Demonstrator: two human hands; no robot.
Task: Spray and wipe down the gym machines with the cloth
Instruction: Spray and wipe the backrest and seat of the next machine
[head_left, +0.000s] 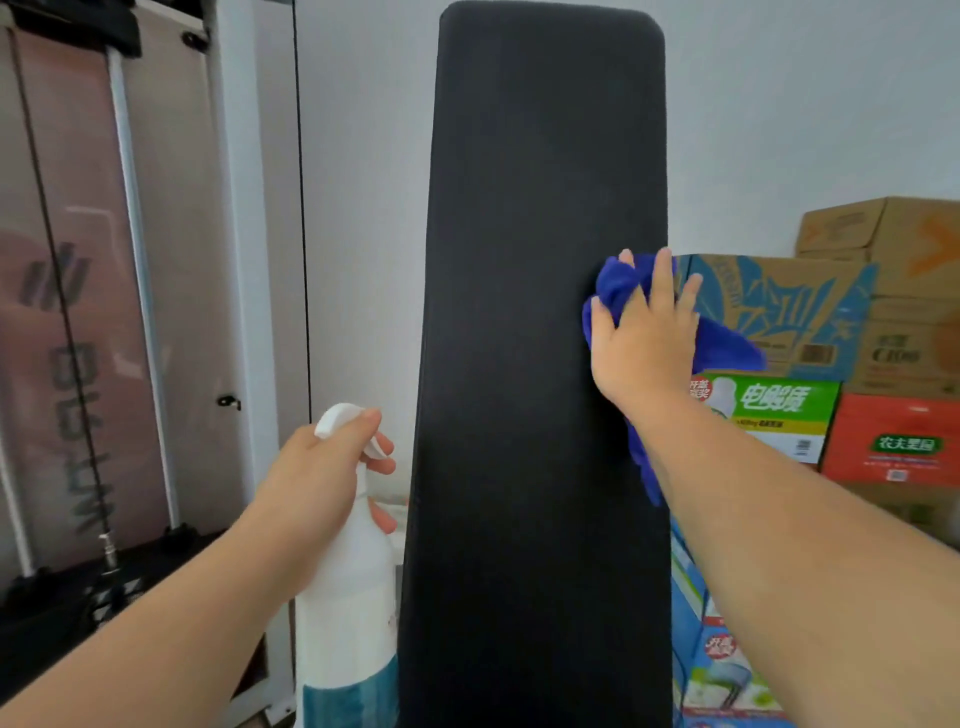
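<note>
Black upholstered machine pad (545, 338): tall, upright, rounded top corners, filling the middle of the view in front of a pale wall. Blue cloth (618, 283): bunched against the pad's right edge at about mid-height, a loose tail hanging down behind the forearm. Right hand (644, 338): fingers spread flat over the cloth, pressing it to the pad. Spray bottle (345, 587): white body with a teal band at the base and a white trigger head, upright just left of the pad's lower half. Left hand (317, 483): wrapped around the bottle's neck, fingers curled at the trigger. Cardboard boxes (878, 332): stacked at the right behind the pad, brown, blue, green and red printed cartons. Cable machine frame (135, 260): at the left, chrome guide rod and black cable before a translucent panel.
</note>
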